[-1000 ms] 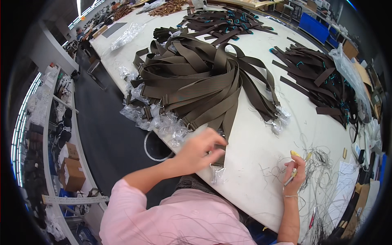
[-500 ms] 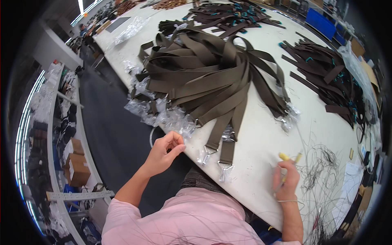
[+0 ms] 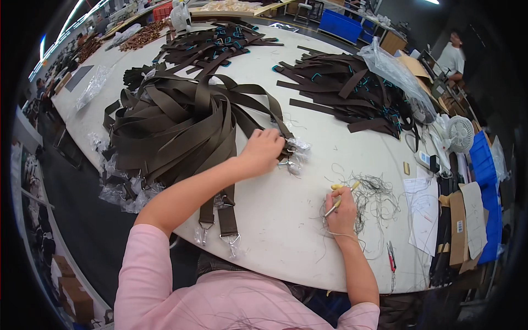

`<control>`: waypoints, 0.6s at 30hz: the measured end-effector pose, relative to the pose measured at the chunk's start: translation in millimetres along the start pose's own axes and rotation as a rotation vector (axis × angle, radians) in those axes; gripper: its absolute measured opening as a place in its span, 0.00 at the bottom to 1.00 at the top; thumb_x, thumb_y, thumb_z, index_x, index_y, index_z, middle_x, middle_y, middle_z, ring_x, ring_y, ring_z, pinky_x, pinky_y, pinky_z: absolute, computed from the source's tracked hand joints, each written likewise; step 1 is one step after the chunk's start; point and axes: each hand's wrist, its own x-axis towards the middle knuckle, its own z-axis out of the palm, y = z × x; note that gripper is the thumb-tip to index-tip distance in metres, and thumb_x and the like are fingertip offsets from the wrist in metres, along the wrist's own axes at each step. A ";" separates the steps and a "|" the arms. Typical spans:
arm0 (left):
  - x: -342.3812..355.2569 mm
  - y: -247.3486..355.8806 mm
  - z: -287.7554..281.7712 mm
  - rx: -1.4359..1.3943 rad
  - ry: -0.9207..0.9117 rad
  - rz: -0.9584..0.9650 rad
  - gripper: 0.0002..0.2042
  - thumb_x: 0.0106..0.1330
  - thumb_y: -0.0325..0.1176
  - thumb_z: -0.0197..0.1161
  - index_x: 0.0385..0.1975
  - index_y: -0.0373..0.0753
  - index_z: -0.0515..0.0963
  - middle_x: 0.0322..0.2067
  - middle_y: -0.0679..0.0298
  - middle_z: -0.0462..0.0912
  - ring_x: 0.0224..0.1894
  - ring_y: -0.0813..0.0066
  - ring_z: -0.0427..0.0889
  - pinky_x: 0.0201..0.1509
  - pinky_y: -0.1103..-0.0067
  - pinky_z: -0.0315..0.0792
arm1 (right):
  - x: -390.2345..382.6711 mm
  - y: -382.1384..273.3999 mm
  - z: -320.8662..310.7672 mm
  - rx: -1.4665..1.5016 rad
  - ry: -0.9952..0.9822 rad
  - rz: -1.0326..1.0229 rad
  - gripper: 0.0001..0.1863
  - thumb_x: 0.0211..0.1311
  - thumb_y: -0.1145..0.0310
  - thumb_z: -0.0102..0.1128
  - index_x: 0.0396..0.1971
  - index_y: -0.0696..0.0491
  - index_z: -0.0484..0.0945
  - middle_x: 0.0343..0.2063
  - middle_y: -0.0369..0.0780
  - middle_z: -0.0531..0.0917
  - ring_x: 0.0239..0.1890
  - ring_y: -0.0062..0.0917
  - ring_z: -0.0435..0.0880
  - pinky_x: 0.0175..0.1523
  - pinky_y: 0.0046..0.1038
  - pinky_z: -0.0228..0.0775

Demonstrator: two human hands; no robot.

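Observation:
A large heap of dark olive webbing straps [image 3: 165, 118] lies on the white table, with metal hooks wrapped in clear plastic on several ends. My left hand [image 3: 261, 151] reaches across to strap ends at the heap's right side, fingers curled closed on a strap [image 3: 287, 147]; the exact grip is partly hidden. Beside it are a metal hook [image 3: 287, 163] and a plastic wrapping [image 3: 300, 146]. Over the table to the right, my right hand [image 3: 344, 215] is closed round yellow-handled snips [image 3: 333, 208], their metal part pointing down to the left. Two hooked strap ends [image 3: 228, 220] lie near the front edge.
Loose dark threads [image 3: 377, 201] lie beside my right hand. Red-handled snips [image 3: 391, 257] and paper sheets [image 3: 422, 212] rest further right. Beyond are dark brown straps [image 3: 341, 91] with teal pieces and a white fan [image 3: 460, 133]. A person [image 3: 452, 58] is at the back right.
My left hand has gone from the table's front edge to the strap ends on the heap's right side. My right hand still holds the snips. The view has turned to the right.

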 end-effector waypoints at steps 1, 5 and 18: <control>-9.5 -23.7 8.8 0.062 -0.026 0.027 0.15 0.56 0.32 0.71 0.41 0.40 0.76 0.40 0.61 0.77 0.47 0.60 0.78 0.55 0.68 0.66 | 1.7 -7.7 7.6 0.026 -0.029 -0.024 0.12 0.59 0.75 0.66 0.38 0.55 0.71 0.31 0.47 0.80 0.33 0.44 0.78 0.38 0.42 0.71; 5.5 -42.1 -7.8 -0.134 -0.178 0.021 0.09 0.62 0.31 0.67 0.39 0.40 0.76 0.33 0.60 0.80 0.40 0.60 0.79 0.51 0.69 0.69 | 2.6 -11.2 9.8 0.041 -0.075 0.000 0.13 0.59 0.75 0.66 0.38 0.55 0.71 0.35 0.48 0.82 0.36 0.45 0.81 0.42 0.41 0.73; -85.8 45.1 -105.8 -0.447 0.324 0.181 0.13 0.59 0.26 0.67 0.45 0.40 0.80 0.49 0.56 0.79 0.40 0.56 0.82 0.44 0.70 0.76 | 6.2 -32.4 -6.9 0.060 -0.003 -0.077 0.13 0.57 0.77 0.67 0.37 0.54 0.71 0.43 0.50 0.83 0.41 0.44 0.84 0.45 0.38 0.78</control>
